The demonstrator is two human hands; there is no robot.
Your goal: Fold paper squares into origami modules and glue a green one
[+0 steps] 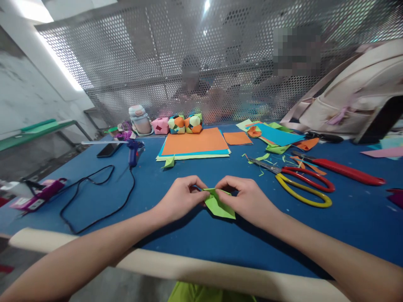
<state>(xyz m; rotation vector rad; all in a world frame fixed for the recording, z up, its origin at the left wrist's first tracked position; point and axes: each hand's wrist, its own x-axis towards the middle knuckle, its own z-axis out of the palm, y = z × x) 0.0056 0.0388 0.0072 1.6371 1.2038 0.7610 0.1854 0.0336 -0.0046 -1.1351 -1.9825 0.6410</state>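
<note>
Pinching green paper (221, 209) by its top edge, left hand (184, 196) and right hand (247, 196) sit apart from scissors (285, 171).

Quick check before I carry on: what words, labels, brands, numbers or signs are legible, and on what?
No text is readable in this view.
Green paper, pinched by the left hand and right hand: no print visible.
Bottle: any marking is too small to read.
Purple power strip: pale patches, too blurred to read.
Scissors: no legible lettering.
</note>
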